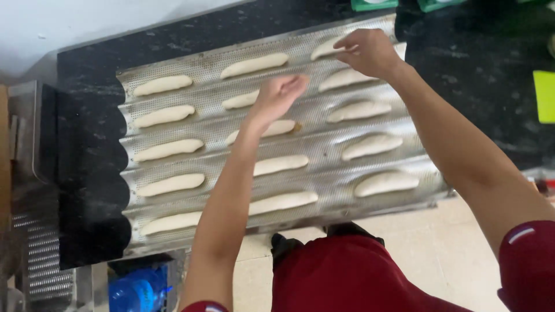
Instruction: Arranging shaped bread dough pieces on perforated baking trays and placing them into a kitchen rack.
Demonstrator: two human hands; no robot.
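While both hands hover, the perforated tray (pixel 370 179) holds pale dough sticks (pixel 170 185).

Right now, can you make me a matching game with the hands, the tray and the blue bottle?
Things:
1. right hand
2. left hand
3. perforated metal tray
4. blue bottle

Places or states:
A. down on the floor, below the counter edge
B. at the far right end of the tray, on a dough stick
C. lying on the black counter, full of dough sticks
D. raised over the middle column of dough

Pairs: 1-B, 2-D, 3-C, 4-A
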